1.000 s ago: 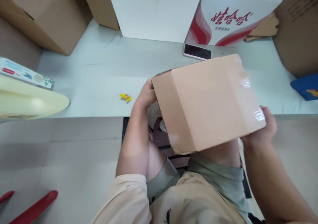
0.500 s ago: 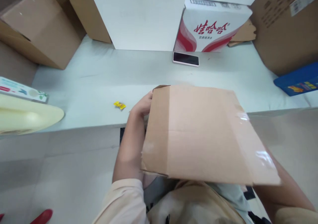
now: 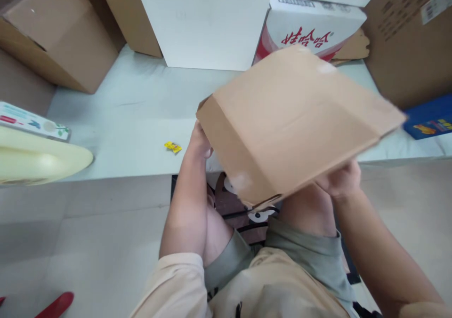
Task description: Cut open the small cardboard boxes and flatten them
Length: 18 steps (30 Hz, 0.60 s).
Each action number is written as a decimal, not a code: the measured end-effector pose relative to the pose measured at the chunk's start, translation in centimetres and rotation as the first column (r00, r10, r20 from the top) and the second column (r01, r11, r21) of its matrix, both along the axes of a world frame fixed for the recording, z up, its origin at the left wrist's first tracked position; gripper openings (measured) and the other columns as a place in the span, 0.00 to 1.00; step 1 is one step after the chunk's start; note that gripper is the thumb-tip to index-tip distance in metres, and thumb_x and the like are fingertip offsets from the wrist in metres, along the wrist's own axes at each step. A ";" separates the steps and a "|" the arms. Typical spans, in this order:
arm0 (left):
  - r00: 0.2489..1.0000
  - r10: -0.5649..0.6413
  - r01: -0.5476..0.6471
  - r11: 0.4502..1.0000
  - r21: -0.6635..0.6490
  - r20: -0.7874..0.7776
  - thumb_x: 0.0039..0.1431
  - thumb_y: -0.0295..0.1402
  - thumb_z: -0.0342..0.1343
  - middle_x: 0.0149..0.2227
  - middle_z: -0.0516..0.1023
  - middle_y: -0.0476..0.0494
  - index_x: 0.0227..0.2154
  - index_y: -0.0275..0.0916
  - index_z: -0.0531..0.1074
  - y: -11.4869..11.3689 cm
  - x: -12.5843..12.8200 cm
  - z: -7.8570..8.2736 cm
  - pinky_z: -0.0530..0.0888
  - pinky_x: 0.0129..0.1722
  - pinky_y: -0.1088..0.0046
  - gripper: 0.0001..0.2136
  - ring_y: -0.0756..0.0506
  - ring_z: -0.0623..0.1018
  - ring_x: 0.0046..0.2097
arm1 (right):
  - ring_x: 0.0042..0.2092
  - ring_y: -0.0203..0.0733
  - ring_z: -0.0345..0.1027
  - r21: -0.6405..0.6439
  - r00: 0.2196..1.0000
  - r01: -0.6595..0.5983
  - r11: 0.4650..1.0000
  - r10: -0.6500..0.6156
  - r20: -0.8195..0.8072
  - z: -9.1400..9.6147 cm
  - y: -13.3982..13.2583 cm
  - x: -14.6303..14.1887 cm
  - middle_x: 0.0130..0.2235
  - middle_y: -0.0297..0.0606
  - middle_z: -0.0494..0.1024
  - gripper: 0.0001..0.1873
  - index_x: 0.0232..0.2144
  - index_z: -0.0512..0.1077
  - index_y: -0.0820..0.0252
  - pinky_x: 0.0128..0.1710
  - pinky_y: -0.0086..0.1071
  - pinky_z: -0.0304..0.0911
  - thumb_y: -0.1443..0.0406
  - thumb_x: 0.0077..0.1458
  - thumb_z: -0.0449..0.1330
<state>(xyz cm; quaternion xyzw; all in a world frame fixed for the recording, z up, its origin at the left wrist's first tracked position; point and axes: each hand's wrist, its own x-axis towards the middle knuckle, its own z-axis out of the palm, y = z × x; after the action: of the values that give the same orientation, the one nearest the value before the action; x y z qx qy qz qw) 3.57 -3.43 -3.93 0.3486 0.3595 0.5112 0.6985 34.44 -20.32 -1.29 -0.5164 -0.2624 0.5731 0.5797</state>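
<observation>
A flat brown cardboard box (image 3: 296, 120) is held up over my lap and the table's front edge, tilted with its right end raised. It looks folded flat, with a crease along its left side and shiny tape patches. My left hand (image 3: 201, 140) grips its left edge, fingers partly hidden behind the cardboard. Under the lower right edge, my right hand (image 3: 342, 179) is closed on it, its fingertips out of sight beneath. A small yellow wrapped packet (image 3: 173, 147) lies on the table left of my left hand.
The pale table (image 3: 137, 115) bears a white box (image 3: 208, 26) and a white and red carton (image 3: 307, 26) at the back. Brown boxes (image 3: 70, 31) stand left, a large carton (image 3: 406, 45) and blue box (image 3: 431, 118) right. A pale yellow object (image 3: 45, 158) sits near left.
The cardboard has swung up and forward over the table, turning anticlockwise, and now covers the phone. My right hand has come into view under its lower edge. My left hand moved slightly left.
</observation>
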 end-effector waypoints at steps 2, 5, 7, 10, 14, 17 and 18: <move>0.993 0.074 -0.052 0.975 0.216 -0.094 0.52 0.51 0.64 0.39 0.82 0.43 0.38 0.42 0.78 0.5 0.2 -0.7 0.79 0.43 0.65 0.18 0.42 0.82 0.44 | 0.44 0.49 0.75 -0.004 0.998 -0.045 0.999 0.045 0.033 0.2 -0.1 -0.9 0.44 0.38 0.80 0.32 0.45 0.74 0.48 0.44 0.47 0.73 0.36 0.48 0.58; 0.942 0.100 0.077 0.864 0.498 -0.320 0.54 0.41 0.64 0.54 0.80 0.42 0.47 0.44 0.80 0.6 0.2 -1.1 0.73 0.60 0.58 0.17 0.40 0.77 0.58 | 0.46 0.55 0.76 -0.047 0.975 -0.104 0.993 0.111 0.192 0.4 0.6 -1.9 0.42 0.43 0.81 0.42 0.45 0.73 0.50 0.41 0.51 0.73 0.29 0.44 0.47; 0.885 0.095 0.201 0.804 0.559 -0.455 0.55 0.34 0.62 0.58 0.77 0.42 0.47 0.44 0.81 0.4 0.1 -1.1 0.68 0.65 0.56 0.16 0.40 0.74 0.62 | 0.46 0.56 0.77 -0.090 0.951 -0.068 0.994 0.092 0.294 0.1 1.4 -1.9 0.40 0.45 0.81 0.41 0.45 0.72 0.52 0.40 0.50 0.74 0.31 0.47 0.46; 0.831 0.049 0.319 0.774 0.547 -0.554 0.52 0.27 0.58 0.54 0.80 0.41 0.41 0.43 0.83 -0.2 -0.2 -0.8 0.67 0.67 0.52 0.15 0.39 0.73 0.63 | 0.42 0.55 0.78 -0.149 0.915 -0.016 0.989 0.075 0.397 -1.0 2.3 -0.9 0.35 0.44 0.81 0.29 0.41 0.72 0.54 0.38 0.49 0.75 0.39 0.50 0.54; 0.880 -0.054 0.300 0.833 0.465 -0.472 0.48 0.26 0.52 0.55 0.79 0.43 0.41 0.44 0.82 -0.6 -0.7 -0.3 0.73 0.62 0.57 0.20 0.40 0.74 0.61 | 0.40 0.54 0.77 -0.136 0.912 0.094 0.986 -0.031 0.408 -2.3 1.5 0.8 0.34 0.43 0.80 0.20 0.36 0.72 0.54 0.37 0.50 0.75 0.47 0.49 0.58; 0.926 0.069 0.107 0.895 0.433 -0.372 0.49 0.29 0.51 0.53 0.79 0.43 0.46 0.43 0.79 -0.3 -0.7 -0.2 0.74 0.58 0.60 0.21 0.42 0.76 0.58 | 0.42 0.53 0.77 -0.032 0.904 0.265 0.964 -0.238 0.355 -2.5 -0.1 2.3 0.39 0.42 0.80 0.17 0.35 0.71 0.53 0.36 0.49 0.74 0.49 0.50 0.55; 0.926 0.108 0.062 0.903 0.426 -0.363 0.49 0.31 0.52 0.51 0.80 0.43 0.45 0.43 0.78 -0.2 -0.6 -0.3 0.74 0.58 0.60 0.20 0.42 0.76 0.56 | 0.42 0.52 0.76 0.018 0.890 0.267 0.964 -0.254 0.379 -2.4 -0.6 3.0 0.40 0.41 0.80 0.17 0.34 0.70 0.53 0.35 0.47 0.73 0.49 0.51 0.54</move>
<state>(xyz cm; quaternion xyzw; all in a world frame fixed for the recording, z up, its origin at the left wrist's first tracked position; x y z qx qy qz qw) 2.99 -3.63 -4.21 0.5813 0.3698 0.5093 0.5157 37.48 -20.88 -3.72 -0.6572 -0.2877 0.3845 0.5809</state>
